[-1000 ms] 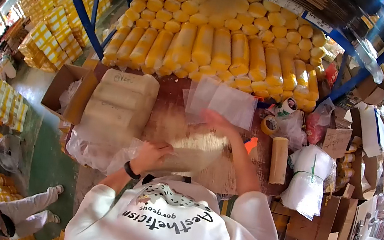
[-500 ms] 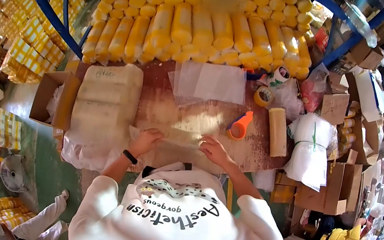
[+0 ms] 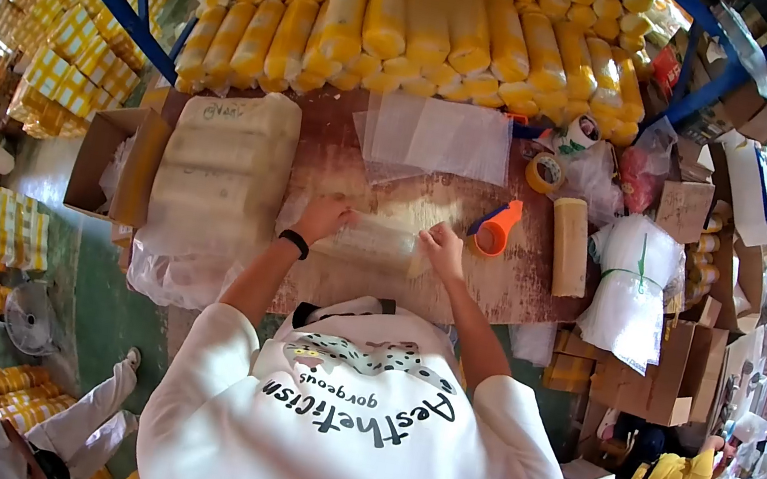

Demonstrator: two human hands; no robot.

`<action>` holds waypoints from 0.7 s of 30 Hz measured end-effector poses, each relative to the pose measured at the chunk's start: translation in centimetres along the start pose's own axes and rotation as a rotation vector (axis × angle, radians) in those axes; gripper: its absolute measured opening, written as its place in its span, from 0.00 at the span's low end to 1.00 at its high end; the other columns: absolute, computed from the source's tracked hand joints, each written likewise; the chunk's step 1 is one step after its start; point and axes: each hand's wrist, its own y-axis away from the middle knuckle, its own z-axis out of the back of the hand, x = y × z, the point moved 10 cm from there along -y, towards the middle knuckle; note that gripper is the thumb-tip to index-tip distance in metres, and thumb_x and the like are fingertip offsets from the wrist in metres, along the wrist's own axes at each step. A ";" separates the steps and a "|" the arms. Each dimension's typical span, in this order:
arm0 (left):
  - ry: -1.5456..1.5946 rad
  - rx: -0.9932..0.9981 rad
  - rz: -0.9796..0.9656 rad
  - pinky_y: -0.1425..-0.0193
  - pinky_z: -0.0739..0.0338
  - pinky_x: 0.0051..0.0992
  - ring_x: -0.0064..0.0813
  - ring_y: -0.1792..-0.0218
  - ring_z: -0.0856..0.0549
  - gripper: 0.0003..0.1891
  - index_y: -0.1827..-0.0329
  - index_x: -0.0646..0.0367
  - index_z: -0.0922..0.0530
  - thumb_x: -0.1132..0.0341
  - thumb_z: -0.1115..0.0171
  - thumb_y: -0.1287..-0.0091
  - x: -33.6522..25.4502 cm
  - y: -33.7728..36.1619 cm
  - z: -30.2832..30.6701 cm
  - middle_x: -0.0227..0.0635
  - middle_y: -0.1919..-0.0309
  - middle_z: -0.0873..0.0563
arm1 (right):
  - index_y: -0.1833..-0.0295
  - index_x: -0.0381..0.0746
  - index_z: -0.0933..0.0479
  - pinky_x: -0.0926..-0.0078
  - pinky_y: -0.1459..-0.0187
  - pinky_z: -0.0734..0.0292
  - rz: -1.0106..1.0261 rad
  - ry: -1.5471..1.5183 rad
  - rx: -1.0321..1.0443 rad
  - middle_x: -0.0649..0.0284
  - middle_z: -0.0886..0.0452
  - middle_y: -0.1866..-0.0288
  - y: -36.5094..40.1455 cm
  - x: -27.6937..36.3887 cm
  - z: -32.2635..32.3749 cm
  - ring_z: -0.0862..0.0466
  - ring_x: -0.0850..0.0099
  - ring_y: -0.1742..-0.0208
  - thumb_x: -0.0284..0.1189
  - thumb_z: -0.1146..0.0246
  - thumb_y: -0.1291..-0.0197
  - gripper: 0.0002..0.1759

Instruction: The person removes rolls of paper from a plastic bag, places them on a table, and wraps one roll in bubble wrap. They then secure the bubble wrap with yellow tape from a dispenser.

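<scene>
1. Two hands are seen in the head view, the only one given. L hand point(image 3: 326, 218) and R hand point(image 3: 443, 248) are both set at the clear plastic point(image 3: 378, 241), approx. one at each end.
2. Grip, L: fingers closed on the plastic's L end, as far as can be made out. Grip, R: fingertips pinched on its R end. Contents, if any, can't be told.
3. Plastic is held b/w the hands over the near part of the worktop point(image 3: 327, 154), just L of the orange dispenser point(image 3: 499, 230).
4. Just changed: vs. approx. 0.5 s ago, both hands + plastic have been moved further in from the near edge, and R hand has been brought nearer the dispenser. By this, two-handed handling of the plastic is judged to be under way.
5. Diff. vs. 1 s ago: R hand was then held up by the clear sheets point(image 3: 436, 137); these are now left untouched.
6. Wrapped bundle point(image 3: 231, 148), L side, seems unmoved; view itself has been shifted a bit, so small offsets aren't counted.
</scene>
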 end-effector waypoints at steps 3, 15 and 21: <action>-0.181 -0.099 0.013 0.51 0.25 0.41 0.48 0.56 0.20 0.13 0.56 0.57 0.24 0.62 0.40 0.40 -1.1 -0.1 1.0 0.43 0.53 0.19 | 0.67 0.32 0.23 0.74 0.71 0.26 -0.011 -0.013 -0.001 0.61 0.18 0.76 -0.7 -1.7 -0.3 0.20 0.75 0.75 0.36 0.33 0.43 0.15; -0.550 0.118 -0.414 0.32 0.46 0.57 0.46 0.31 0.37 0.53 0.25 0.50 0.47 0.43 0.30 0.53 -12.5 2.5 -8.1 0.44 0.29 0.39 | 0.55 0.32 0.24 0.66 0.62 0.22 -0.031 0.337 -0.426 0.52 0.16 0.65 -1.6 -3.4 7.4 0.16 0.61 0.65 0.45 0.33 0.45 0.25; -0.587 0.110 -0.409 0.32 0.44 0.55 0.45 0.33 0.35 0.51 0.26 0.50 0.44 0.41 0.31 0.51 -13.0 2.5 -7.6 0.43 0.30 0.38 | 0.43 0.34 0.28 0.55 0.51 0.24 -0.479 0.888 -0.268 0.46 0.19 0.50 -3.1 -7.7 8.2 0.19 0.50 0.49 0.57 0.37 0.46 0.39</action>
